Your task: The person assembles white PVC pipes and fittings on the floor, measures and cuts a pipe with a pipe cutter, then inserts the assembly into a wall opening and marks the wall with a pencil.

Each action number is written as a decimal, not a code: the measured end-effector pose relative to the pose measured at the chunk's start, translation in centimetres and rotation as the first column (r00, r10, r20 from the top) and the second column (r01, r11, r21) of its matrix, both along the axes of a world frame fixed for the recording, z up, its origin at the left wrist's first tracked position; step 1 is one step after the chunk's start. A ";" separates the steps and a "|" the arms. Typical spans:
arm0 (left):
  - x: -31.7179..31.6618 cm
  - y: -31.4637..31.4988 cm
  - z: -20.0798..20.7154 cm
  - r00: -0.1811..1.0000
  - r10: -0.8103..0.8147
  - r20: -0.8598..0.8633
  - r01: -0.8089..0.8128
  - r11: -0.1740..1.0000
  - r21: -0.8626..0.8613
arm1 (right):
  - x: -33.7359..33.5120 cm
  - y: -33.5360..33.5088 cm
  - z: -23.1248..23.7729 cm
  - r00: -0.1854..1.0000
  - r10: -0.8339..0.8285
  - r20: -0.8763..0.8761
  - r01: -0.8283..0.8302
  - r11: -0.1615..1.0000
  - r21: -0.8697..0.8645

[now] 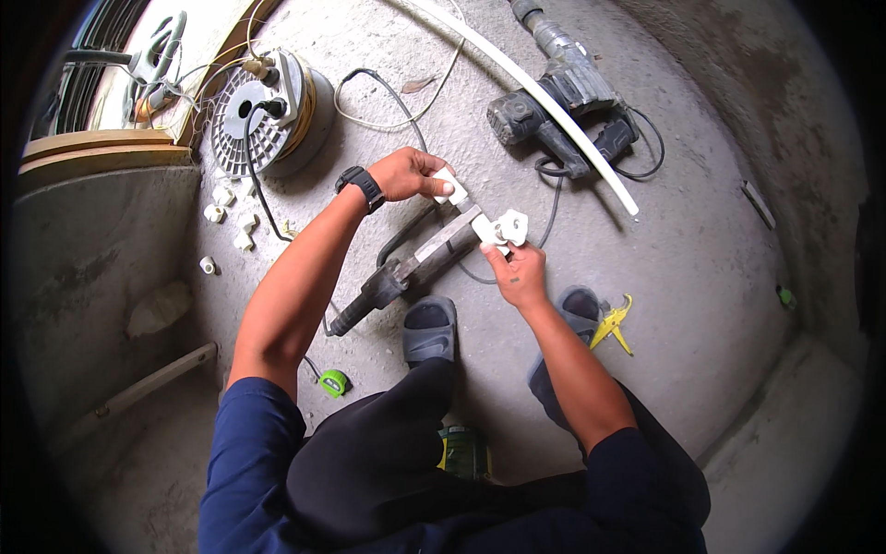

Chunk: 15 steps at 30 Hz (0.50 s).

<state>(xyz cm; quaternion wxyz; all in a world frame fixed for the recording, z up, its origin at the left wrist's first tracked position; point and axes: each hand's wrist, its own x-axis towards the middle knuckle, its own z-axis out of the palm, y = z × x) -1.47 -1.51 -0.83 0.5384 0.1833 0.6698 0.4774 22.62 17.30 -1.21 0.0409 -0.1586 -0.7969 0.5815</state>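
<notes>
Nearest, a green tape measure [334, 383] is lying on the floor [664, 388]. Beyond it the person's sandals [430, 343] are resting flat, and a yellow tool [613, 325] is lying just beside the right one. Ahead of the left sandal, a dark-handled tool [369, 294] with a pale bar along its top is slanting away. Above its far end, the right hand [523, 277] is pinching a white fitting with a lobed handle [512, 226] between thumb and fingers. Slightly farther, the left hand [403, 175] is gripping a second white fitting [448, 186], its fingers curling; I cannot tell whether the two fittings are touching. Toward the floor's left edge, loose white fittings [214, 213] are lying scattered. Near its far left corner, a cable reel [235, 97] is standing. Toward the far edge, a white pipe [554, 109] is passing over a grey-black power drill [591, 83].
</notes>
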 end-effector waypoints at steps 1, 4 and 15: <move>0.0 0.0 0.0 1.000 0.005 0.015 -0.005 1.000 -0.016 | 0.0 0.0 0.0 1.000 -0.004 -0.018 0.004 1.000 -0.001; 0.0 0.0 -0.1 1.000 0.004 -0.006 -0.004 1.000 -0.027 | -0.1 0.0 0.0 1.000 0.001 -0.012 -0.001 1.000 0.008; 0.3 -0.1 0.0 1.000 0.014 0.010 -0.014 1.000 0.017 | -0.2 0.1 -0.1 1.000 0.011 -0.026 -0.010 0.999 0.035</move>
